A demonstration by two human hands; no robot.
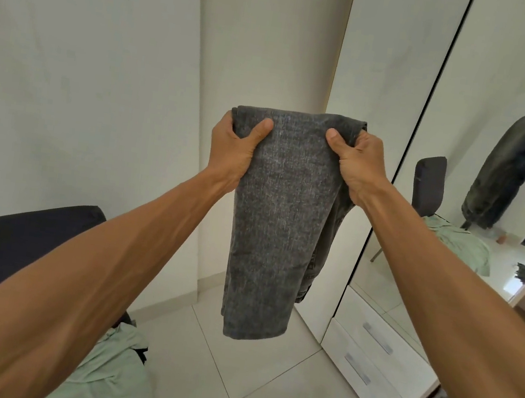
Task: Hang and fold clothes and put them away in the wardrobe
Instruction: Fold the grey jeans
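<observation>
While both arms stretch forward, my left hand [235, 149] and right hand [357, 165] each pinch a top corner of the folded grey jeans [281, 221], thumbs in front, fingers curled behind. Jeans hang free above the tiled floor [245, 385], left of the mirrored wardrobe [397, 383]. On the dark chair [12, 241] lies a green garment [115, 373].

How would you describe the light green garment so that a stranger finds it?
Left of the mirrored wardrobe stands a dark chair. The garment lies crumpled on its seat. It is pale mint, unlike the grey jeans held aloft.
</observation>
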